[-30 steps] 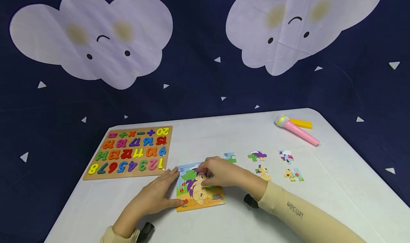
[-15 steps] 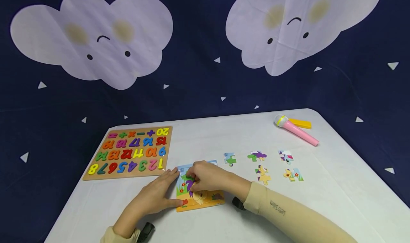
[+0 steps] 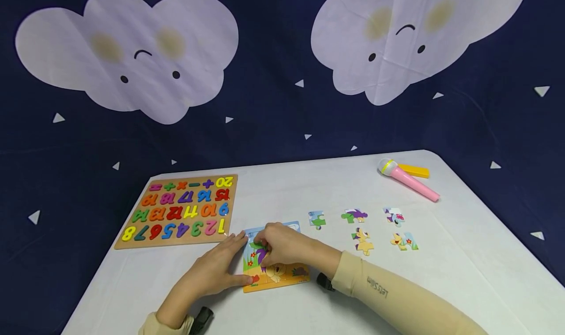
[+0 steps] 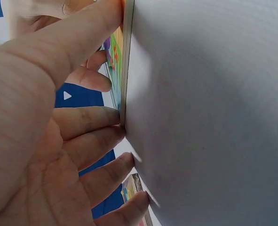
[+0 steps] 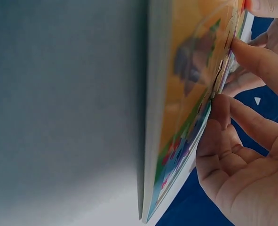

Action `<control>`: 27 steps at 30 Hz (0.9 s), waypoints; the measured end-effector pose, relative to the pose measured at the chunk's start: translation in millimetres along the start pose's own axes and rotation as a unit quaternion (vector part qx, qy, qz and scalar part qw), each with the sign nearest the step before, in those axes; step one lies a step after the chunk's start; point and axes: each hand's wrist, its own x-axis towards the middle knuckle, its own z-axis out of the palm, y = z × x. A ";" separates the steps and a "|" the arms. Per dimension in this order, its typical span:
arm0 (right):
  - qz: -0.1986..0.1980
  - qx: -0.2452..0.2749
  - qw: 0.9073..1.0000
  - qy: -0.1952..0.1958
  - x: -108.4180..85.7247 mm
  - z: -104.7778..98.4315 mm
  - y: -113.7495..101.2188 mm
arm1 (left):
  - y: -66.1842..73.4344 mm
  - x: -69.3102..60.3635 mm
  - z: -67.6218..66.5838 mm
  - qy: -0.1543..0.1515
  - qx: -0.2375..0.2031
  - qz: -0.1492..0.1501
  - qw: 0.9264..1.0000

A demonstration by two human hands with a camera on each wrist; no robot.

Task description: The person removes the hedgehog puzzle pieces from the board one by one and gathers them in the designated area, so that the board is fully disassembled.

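Observation:
A small picture puzzle with a hedgehog under a green leaf lies flat on the table. My left hand steadies it, fingers spread at its left edge and thumb on the lower left corner. In the left wrist view the left fingers reach along the puzzle's side, nearly straight. My right hand is over the middle left of the picture, fingers curled. Seen from the right wrist, its thumb and fingertips pinch at a puzzle piece on the puzzle's surface; the hand hides most of it.
Several loose puzzle pieces lie in two rows right of the puzzle. A number board with coloured digits is at the left. At the back right, a pink toy microphone leans over a yellow block. A dark cloud-patterned cloth hangs behind.
My right hand has moved left and slightly down across the puzzle, from its centre to its middle left, then stayed nearly in place. The left hand and the loose pieces have not moved.

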 end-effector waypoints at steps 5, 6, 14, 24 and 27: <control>0.011 0.013 1.000 -0.004 1.5 -0.1 0.5 | 0.5 0.0 -0.4 0.002 0.000 0.000 1.000; 0.012 0.016 1.000 -0.004 1.6 -0.3 0.7 | 0.7 0.0 -0.5 0.003 0.000 0.001 1.000; -0.005 0.020 1.000 -0.002 0.9 0.3 2.2 | 1.9 -0.8 -1.0 0.001 -0.001 -0.001 1.000; -0.006 0.004 1.000 0.000 -0.5 -0.2 1.4 | 2.6 -0.9 -1.9 0.000 -0.004 -0.001 1.000; -0.007 0.002 1.000 0.001 -0.5 -0.3 1.4 | 2.6 -0.7 -1.8 0.001 -0.004 0.002 1.000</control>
